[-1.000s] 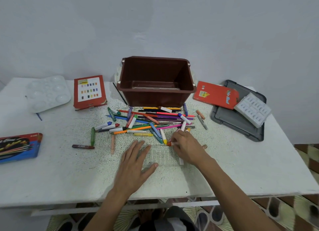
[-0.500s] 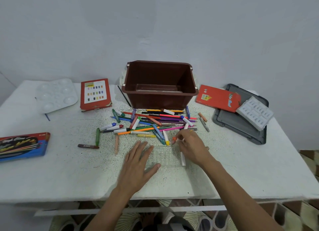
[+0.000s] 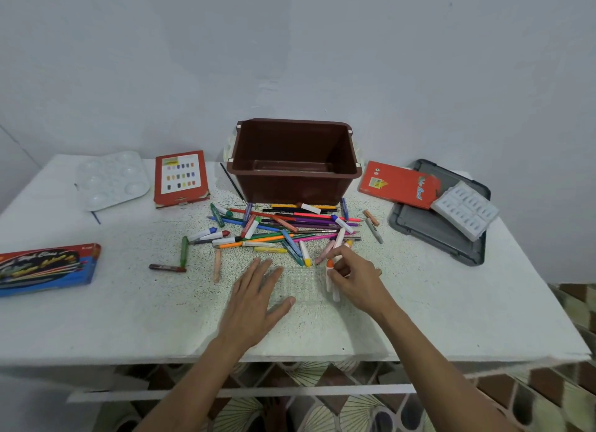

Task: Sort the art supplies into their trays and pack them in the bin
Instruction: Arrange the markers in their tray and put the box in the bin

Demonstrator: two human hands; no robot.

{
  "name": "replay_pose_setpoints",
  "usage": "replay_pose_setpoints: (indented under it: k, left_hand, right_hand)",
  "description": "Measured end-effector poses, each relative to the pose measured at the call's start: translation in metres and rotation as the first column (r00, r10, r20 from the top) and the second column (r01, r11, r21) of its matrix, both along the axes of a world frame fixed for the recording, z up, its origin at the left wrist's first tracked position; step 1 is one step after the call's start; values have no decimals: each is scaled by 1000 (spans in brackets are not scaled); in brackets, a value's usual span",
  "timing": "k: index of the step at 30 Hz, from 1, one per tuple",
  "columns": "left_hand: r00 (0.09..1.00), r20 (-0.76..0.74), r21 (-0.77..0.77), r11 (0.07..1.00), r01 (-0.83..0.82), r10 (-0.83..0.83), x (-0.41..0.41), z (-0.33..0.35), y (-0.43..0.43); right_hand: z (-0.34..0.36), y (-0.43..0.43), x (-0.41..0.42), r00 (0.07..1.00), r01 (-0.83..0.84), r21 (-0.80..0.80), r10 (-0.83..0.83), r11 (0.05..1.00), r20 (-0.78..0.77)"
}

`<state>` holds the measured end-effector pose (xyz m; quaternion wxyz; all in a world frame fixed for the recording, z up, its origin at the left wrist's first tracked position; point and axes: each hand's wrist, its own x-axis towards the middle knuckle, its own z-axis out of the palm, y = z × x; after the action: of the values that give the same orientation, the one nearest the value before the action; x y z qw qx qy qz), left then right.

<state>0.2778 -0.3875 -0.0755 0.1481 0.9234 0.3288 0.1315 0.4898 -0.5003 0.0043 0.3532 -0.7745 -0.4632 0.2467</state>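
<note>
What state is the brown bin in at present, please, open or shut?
Open: the brown bin has no lid on, and its inner walls show.

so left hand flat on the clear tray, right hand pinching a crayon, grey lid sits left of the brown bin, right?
One thing off: the head view shows the grey lid to the right of the brown bin, not left. The rest stands: left hand flat on the clear tray, right hand pinching a crayon.
</note>
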Motion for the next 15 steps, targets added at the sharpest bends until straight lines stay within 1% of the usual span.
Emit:
replay_pose_setpoints:
  k: [5,12,15]
  left_hand:
    - [999,-37,-8,1000,-9,9,1,4,-1]
    - [997,-80,-36,999,-25,22,0,7,-5]
    - [996,-84,-38,999,-26,23,0,10,-6]
  right_hand:
    - [-6,-3,-9,999,14,-43,-12,999,39]
    - [-23,2,-14,968,35,-91,-11,995,250]
    - [-25,0,-16,953,55,-89,-25,995,303]
